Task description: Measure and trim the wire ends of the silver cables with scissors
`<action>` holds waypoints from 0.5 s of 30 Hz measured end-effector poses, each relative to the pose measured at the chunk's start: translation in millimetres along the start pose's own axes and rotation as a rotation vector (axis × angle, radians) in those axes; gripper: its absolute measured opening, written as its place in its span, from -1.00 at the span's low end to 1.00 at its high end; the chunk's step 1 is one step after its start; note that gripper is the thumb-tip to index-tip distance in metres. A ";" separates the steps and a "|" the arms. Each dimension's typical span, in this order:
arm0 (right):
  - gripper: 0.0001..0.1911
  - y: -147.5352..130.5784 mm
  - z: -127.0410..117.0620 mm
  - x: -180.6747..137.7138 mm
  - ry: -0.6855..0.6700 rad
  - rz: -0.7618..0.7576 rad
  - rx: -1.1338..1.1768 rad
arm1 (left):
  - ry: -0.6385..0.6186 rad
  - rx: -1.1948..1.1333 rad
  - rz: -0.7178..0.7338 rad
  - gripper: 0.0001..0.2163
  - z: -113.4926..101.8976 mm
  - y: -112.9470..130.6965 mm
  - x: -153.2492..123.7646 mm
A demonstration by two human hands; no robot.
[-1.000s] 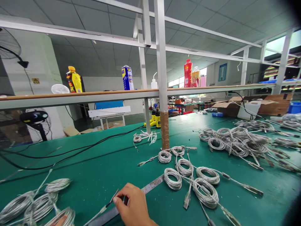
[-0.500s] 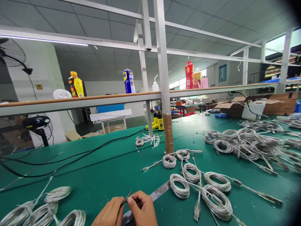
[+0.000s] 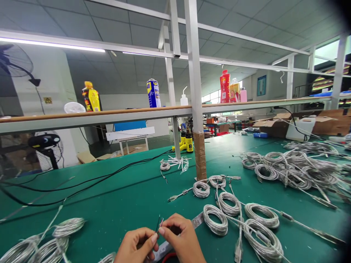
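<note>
Fingertips of both hands are pressing together around a thin dark twist tie. The left hand and right hand are pinching its lower part while its upper end is sticking up between them, low over the green table mat. A flat steel ruler is lying under the right hand. Coiled silver cables are lying just to the right, and more grey coils are lying well apart on the left.

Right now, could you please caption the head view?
Left hand and right hand pinch thin dark wire; coiled cables litter green table.
</note>
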State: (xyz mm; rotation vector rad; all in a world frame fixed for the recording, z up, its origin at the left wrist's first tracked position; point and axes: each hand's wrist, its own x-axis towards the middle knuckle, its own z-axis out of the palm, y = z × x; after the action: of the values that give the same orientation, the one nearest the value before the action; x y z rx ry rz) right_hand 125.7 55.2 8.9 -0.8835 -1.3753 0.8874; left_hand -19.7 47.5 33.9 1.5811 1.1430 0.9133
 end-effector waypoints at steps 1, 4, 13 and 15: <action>-0.84 -0.6 -1.7 1.1 -0.019 0.008 0.026 | -0.024 -0.038 -0.005 -0.67 -0.8 2.1 2.1; -0.83 -0.9 -6.9 4.5 -0.107 0.057 0.153 | -0.099 -0.140 -0.038 -0.68 1.0 4.6 8.3; -0.90 1.5 -3.6 -1.3 0.120 -0.133 -0.124 | 0.009 -0.136 -0.111 -0.69 16.2 -1.3 11.2; -0.90 -0.5 -1.6 -3.7 0.143 -0.166 -0.165 | 0.146 0.186 0.090 -0.76 20.6 4.4 6.2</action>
State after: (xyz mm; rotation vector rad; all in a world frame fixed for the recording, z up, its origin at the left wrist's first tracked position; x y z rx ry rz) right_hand 127.3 51.6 7.8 -0.9244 -1.3886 0.5799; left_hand 2.3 47.6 32.8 1.7505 1.2982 1.0192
